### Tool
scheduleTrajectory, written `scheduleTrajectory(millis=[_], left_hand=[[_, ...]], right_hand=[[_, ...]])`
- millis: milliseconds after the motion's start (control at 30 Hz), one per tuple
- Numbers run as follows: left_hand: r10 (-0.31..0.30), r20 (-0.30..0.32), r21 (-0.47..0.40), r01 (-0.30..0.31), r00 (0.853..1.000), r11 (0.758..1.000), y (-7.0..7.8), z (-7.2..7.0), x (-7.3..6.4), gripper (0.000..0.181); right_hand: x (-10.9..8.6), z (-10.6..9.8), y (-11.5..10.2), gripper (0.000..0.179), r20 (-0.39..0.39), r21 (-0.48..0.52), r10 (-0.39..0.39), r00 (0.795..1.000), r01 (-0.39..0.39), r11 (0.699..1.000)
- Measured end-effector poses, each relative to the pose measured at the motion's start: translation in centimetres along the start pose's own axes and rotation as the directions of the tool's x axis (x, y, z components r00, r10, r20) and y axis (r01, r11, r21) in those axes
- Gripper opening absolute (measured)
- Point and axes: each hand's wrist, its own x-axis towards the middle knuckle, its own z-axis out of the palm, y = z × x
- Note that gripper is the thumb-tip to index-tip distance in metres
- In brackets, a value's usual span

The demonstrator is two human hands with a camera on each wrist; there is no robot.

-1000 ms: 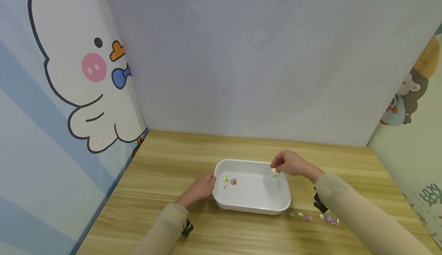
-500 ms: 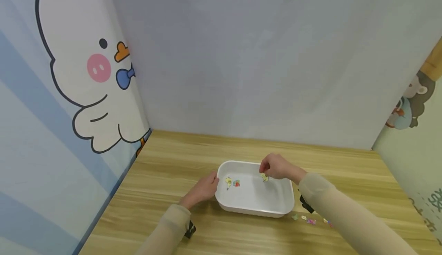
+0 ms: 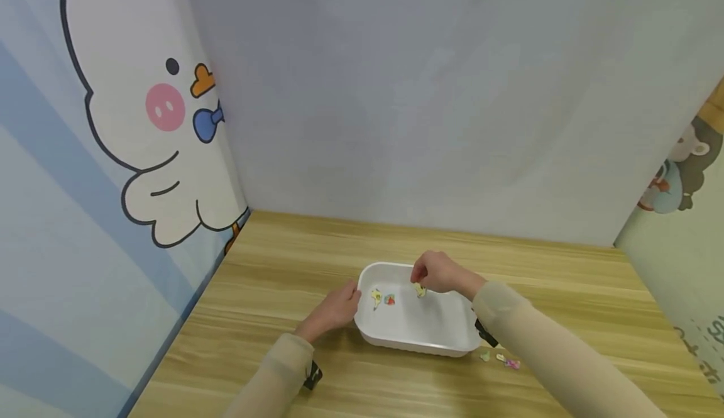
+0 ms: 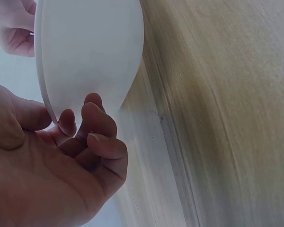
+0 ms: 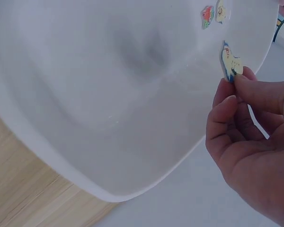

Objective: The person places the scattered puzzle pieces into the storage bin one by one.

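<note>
Right hand (image 3: 441,273) pinches flat, irregular-edged yellow cutout (image 5: 232,63).

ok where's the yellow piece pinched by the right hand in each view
Head: yellow piece slightly right of centre, lower half, just below the right hand.
Left wrist: not visible.
Right wrist: yellow piece upper right.
Shared landmark: the white tray, in all three.
</note>
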Motion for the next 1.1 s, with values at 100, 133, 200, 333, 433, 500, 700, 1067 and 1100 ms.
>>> scheduleTrajectory(millis=[100, 133, 200, 333, 433, 500, 700, 1067, 1100], left_hand=[[0.034, -0.011, 0.002, -0.034, 0.999, 0.999, -0.2, -0.1, -0.1, 0.036], [0.046, -0.015, 0.003, -0.046, 0.999, 0.999, -0.2, -0.1, -0.1, 0.036], [0.066, -0.02, 0.004, -0.066, 0.998, 0.998, -0.4, -0.1, -0.1, 0.036], [0.07, -0.022, 0.001, -0.07, 0.997, 0.998, -0.6, -0.1, 0.1, 0.036], [0.068, -0.023, -0.001, -0.068, 0.997, 0.998, -0.7, -0.1, 0.1, 0.036], [0.065, -0.02, -0.01, -0.065, 0.998, 0.998, -0.7, -0.1, 0.1, 0.037], [0.07, -0.007, -0.013, -0.07, 0.998, 0.997, -0.7, -0.1, 0.1, 0.038], [0.045, 0.002, -0.008, -0.045, 0.999, 0.999, -0.5, -0.3, -0.3, 0.038], [0.045, 0.001, -0.008, -0.045, 0.999, 0.999, -0.5, -0.3, -0.4, 0.038]], right_hand=[[0.2, 0.2, -0.2, 0.015, -0.001, 0.002, -0.007, 1.0, 0.007, 1.0], [0.3, 0.3, -0.2, 0.015, 0.0, 0.003, -0.009, 1.0, 0.009, 1.0], [0.4, 0.4, -0.3, 0.015, 0.004, 0.008, -0.011, 1.0, 0.011, 1.0], [0.7, 0.7, -0.7, 0.015, 0.007, 0.017, -0.015, 1.0, 0.015, 1.0], [1.0, 1.0, -0.9, 0.015, 0.01, 0.008, -0.033, 0.999, 0.032, 0.999], [1.2, 1.3, -1.1, 0.016, 0.018, -0.008, -0.041, 0.999, 0.041, 0.999], [1.7, 1.9, -1.5, 0.02, 0.031, -0.048, -0.054, 0.998, 0.055, 0.997], [2.4, 3.0, -1.9, 0.021, 0.039, -0.105, -0.129, 0.991, 0.132, 0.986], [2.4, 3.0, -1.9, 0.021, 0.034, -0.108, -0.133, 0.99, 0.136, 0.985]])
